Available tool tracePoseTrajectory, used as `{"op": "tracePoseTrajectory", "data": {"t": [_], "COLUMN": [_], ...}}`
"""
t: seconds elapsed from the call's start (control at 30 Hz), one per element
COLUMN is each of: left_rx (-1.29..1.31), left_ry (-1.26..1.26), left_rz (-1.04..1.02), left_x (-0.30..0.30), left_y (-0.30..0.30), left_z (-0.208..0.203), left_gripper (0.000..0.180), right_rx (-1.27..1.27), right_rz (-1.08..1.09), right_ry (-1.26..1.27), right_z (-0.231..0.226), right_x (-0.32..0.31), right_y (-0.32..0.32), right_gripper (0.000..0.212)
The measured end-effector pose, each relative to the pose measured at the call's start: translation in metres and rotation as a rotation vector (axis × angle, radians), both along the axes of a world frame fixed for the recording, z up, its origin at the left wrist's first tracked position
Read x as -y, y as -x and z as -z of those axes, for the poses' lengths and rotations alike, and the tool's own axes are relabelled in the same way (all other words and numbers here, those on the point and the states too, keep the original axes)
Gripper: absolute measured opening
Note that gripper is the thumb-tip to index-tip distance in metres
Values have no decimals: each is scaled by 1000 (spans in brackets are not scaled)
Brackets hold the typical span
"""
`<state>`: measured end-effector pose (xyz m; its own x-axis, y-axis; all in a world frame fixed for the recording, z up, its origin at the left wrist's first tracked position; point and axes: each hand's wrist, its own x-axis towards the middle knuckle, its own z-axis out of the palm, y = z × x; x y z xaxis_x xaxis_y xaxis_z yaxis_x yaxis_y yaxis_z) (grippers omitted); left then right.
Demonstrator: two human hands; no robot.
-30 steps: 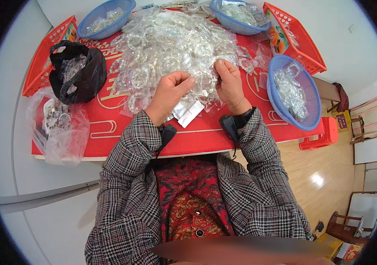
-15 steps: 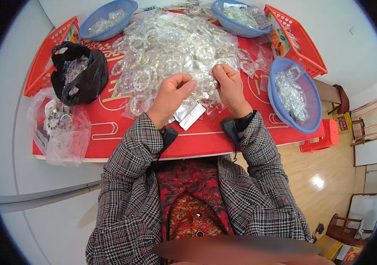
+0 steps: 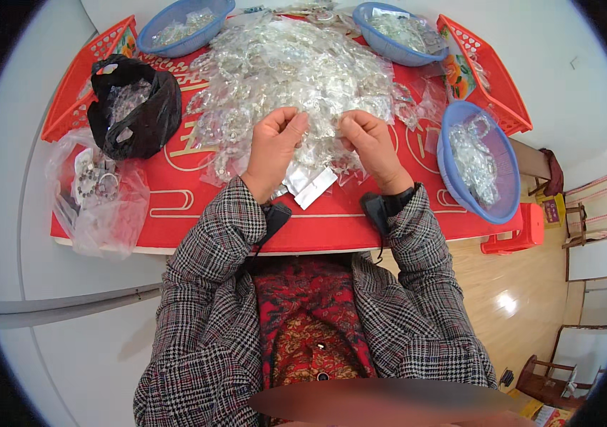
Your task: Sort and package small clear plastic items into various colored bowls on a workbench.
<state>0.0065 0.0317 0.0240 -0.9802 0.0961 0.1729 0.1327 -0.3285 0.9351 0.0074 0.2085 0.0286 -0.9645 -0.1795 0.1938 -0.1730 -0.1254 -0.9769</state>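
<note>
A large heap of small clear plastic bags point(image 3: 293, 67), many with pale beaded bracelets inside, covers the middle of the table. Over its near part my left hand point(image 3: 275, 146) is closed, thumb pressed to forefinger. My right hand point(image 3: 375, 146) faces it a short way off, also pinched closed. What the fingertips hold cannot be told apart from the shiny bags behind them. Below and between the hands lies a flat white packet point(image 3: 315, 188) on the red tablecloth point(image 3: 318, 231).
Blue baskets of bagged pieces stand at the back left point(image 3: 186, 46), back right point(image 3: 389, 50) and right point(image 3: 448, 153). Red crates flank the heap, left point(image 3: 69, 107) and right point(image 3: 506, 99). A black plastic bag point(image 3: 154, 117) and a clear bag point(image 3: 111, 224) sit at left. A red stool point(image 3: 524, 231) stands beyond the table.
My hands have drawn slightly farther apart, the right one shifting to the right. The whole view has shifted a little; the white packet stays below my hands.
</note>
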Motion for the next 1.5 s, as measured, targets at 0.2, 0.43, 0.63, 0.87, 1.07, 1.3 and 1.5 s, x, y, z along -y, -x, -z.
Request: {"op": "tracePoseTrajectory", "data": {"t": [0.2,0.43,0.63,0.87,1.07,1.3,1.5], "left_rx": [-13,-5,29,36,-6,-13,-72], "left_ry": [-2,46,-1,195,81,51,102], "left_rz": [55,132,114,19,61,94,176], "left_x": [-2,-1,-5,5,-3,4,1], "left_y": [-2,-1,3,-7,3,-1,3], "left_z": [2,2,1,-13,10,2,5], "left_gripper": [18,14,17,14,17,20,21], "right_rx": [-7,-115,15,-275,-125,-39,-24], "right_rz": [-27,53,18,207,48,40,69], "right_ry": [-79,-173,43,-437,-121,153,243], "right_z": [3,3,-3,-9,6,10,10], "right_x": [-3,-2,-2,7,-2,5,1], "right_y": [2,-1,-1,-3,-4,1,4], "right_gripper": [12,12,14,15,11,10,10]}}
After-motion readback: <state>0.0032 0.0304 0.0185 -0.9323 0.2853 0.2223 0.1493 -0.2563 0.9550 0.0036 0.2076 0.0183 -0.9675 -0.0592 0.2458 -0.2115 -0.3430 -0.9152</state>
